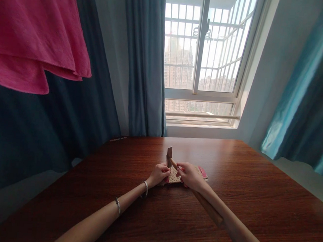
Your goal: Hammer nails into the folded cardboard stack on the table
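My right hand (192, 177) is wrapped round the wooden handle of a hammer (209, 208), whose long end passes back under my forearm. The hammer's dark head (169, 156) stands just above the fingertips of my left hand (160, 173). Those fingers are pinched together over the left part of a flat piece; what they hold, possibly something thin, is too small to make out. The flat piece, beige with dark dots and pink ends (174, 177), lies on the table beneath both hands. My right hand hides part of it.
A brown wood-grain table (114, 180) spreads round the hands and runs back to the window wall. A pink cloth (40, 37) hangs at the upper left. Blue curtains (147, 61) flank a barred window (200, 46). Small pale items (118, 139) lie at the table's far left edge.
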The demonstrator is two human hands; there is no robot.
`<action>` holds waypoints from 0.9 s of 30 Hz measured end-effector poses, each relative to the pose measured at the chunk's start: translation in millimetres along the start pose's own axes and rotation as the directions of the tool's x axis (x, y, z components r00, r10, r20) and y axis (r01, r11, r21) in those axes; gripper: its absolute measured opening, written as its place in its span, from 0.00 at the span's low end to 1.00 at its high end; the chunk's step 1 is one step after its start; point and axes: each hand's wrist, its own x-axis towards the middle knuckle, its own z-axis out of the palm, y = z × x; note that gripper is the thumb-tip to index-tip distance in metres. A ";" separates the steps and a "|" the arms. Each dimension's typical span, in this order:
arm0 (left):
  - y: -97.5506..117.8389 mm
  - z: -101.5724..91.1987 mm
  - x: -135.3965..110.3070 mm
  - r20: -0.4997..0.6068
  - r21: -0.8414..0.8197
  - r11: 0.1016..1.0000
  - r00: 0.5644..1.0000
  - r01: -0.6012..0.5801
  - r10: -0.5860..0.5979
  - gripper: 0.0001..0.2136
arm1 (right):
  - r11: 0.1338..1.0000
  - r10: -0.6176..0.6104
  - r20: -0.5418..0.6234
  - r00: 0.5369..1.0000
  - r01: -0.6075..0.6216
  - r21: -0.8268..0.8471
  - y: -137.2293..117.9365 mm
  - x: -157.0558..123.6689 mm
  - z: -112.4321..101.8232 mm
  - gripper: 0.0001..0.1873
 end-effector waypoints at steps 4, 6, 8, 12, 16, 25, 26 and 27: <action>0.2 0.2 -0.2 -0.003 -0.014 1.000 1.000 -0.004 0.004 0.10 | 0.999 -0.008 -0.030 1.000 0.009 0.045 6.3 1.5 2.1 0.14; 1.0 0.0 -0.3 -0.006 -0.010 1.000 1.000 0.002 -0.002 0.10 | 0.999 -0.006 -0.007 1.000 0.006 0.053 8.5 1.8 2.2 0.15; 2.4 -0.3 -0.3 -0.003 -0.016 1.000 1.000 0.013 -0.013 0.10 | 0.998 -0.001 0.004 1.000 0.001 0.056 9.9 1.8 2.1 0.16; 4.6 -0.5 -0.1 0.011 -0.031 0.999 1.000 0.030 -0.029 0.10 | 0.997 -0.006 -0.047 0.999 0.010 0.075 11.6 1.6 3.3 0.16; 4.2 -0.3 -0.1 0.012 -0.013 0.999 0.999 0.041 -0.041 0.10 | 0.997 -0.003 -0.036 0.999 0.006 0.073 12.1 0.5 5.2 0.15; 0.6 0.7 0.1 0.019 -0.012 1.000 1.000 0.018 -0.018 0.11 | 0.995 0.026 -0.035 0.999 -0.023 0.096 11.9 0.5 5.9 0.14; 0.3 1.0 0.2 0.018 -0.013 1.000 1.000 0.014 -0.014 0.11 | 0.995 0.025 -0.045 0.999 -0.020 0.102 12.1 0.8 6.0 0.14; 0.0 1.3 0.2 0.016 -0.014 1.000 1.000 0.010 -0.009 0.11 | 0.994 0.023 -0.056 0.998 -0.017 0.106 12.2 1.0 6.0 0.15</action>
